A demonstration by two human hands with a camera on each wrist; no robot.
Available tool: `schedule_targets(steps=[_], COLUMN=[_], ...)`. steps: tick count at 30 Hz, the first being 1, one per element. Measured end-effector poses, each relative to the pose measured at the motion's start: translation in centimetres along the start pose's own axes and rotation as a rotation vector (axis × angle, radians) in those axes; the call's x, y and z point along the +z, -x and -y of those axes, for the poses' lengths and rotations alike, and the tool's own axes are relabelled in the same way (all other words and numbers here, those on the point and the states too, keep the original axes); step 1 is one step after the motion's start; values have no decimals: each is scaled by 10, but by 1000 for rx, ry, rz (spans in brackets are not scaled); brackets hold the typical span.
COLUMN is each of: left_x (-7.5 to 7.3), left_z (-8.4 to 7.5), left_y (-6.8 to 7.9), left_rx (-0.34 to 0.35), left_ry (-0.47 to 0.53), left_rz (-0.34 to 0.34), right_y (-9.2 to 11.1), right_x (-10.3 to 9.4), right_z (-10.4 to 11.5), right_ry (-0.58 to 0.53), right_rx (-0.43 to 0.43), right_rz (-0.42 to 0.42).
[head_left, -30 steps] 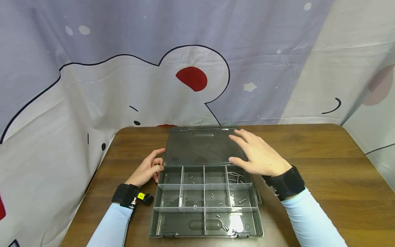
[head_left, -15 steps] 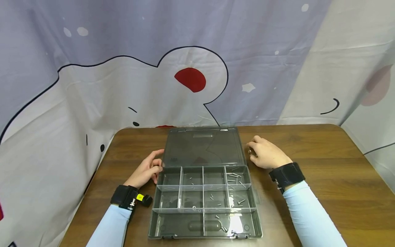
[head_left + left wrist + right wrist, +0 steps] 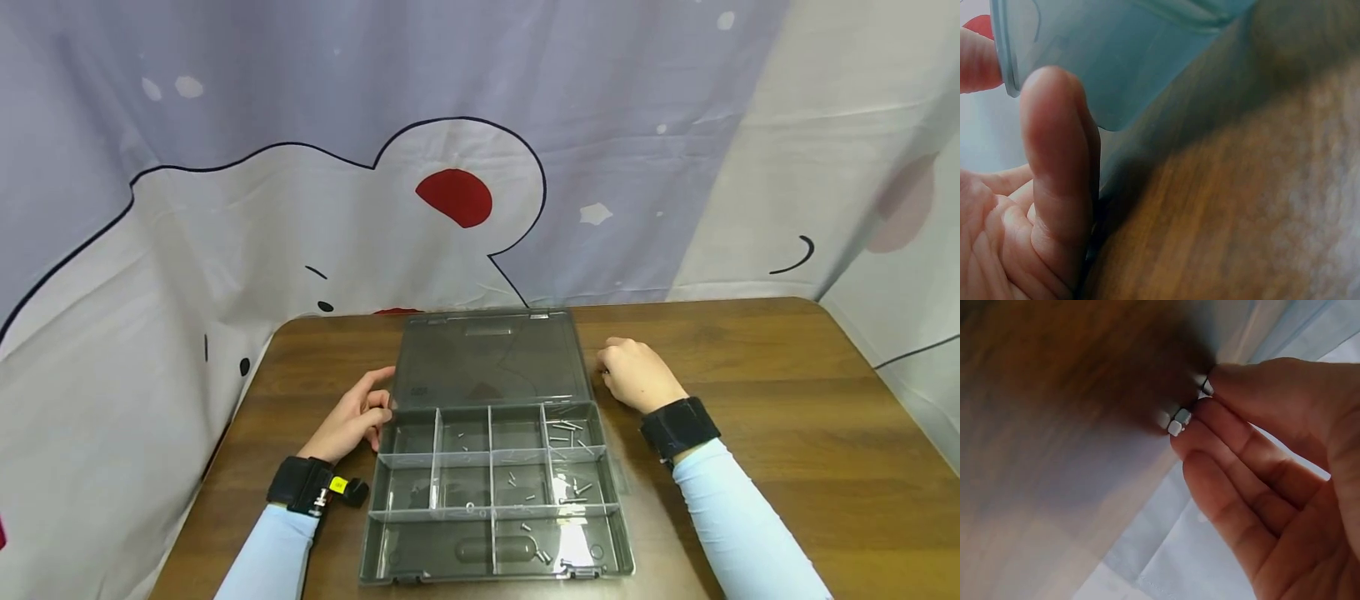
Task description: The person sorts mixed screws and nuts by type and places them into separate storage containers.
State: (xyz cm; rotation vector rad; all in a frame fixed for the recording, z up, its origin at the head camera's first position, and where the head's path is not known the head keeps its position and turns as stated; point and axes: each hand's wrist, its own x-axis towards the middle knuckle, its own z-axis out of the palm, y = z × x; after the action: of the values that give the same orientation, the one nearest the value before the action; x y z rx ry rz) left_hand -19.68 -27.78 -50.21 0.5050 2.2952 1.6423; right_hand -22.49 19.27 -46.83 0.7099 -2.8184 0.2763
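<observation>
A grey translucent organizer box (image 3: 437,546) lies unfolded on the table, its lid (image 3: 487,358) laid back behind it. Screws (image 3: 566,433) and other small metal parts are scattered through its compartments. My left hand (image 3: 348,421) rests at the box's left side, thumb and index finger touching its edge near the hinge; the left wrist view shows the thumb (image 3: 1054,131) against a corner. To the right of the lid, my right hand (image 3: 637,372) is low at the tabletop with curled fingers. Its thumb and index finger pinch a small metal nut (image 3: 1207,386); more nuts (image 3: 1180,420) touch the middle fingertip.
The wooden table (image 3: 787,400) extends to both sides of the box. A printed curtain (image 3: 337,225) hangs right behind its back edge. One closed latch tab sits at the box's front edge (image 3: 585,572). A black strap (image 3: 678,429) wraps my right wrist.
My right hand has moved from above the box's right side down to the table beside the lid, its spread fingers now curled. My left hand has stayed at the box edge.
</observation>
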Motion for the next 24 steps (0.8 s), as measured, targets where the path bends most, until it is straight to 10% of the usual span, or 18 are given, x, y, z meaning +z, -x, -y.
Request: schedule_targets(steps=[13,24], left_x=[1,2], left_z=[-1,3], left_y=[2,1], left_rx=[7,-3], left_ry=[29,43], left_rz=[1,-6], right_y=[0,10], right_x=[-18,-58], right_z=[7,118], right_ry=[-80,-365], right_rx=[65,-322], right_rz=[-91,-208])
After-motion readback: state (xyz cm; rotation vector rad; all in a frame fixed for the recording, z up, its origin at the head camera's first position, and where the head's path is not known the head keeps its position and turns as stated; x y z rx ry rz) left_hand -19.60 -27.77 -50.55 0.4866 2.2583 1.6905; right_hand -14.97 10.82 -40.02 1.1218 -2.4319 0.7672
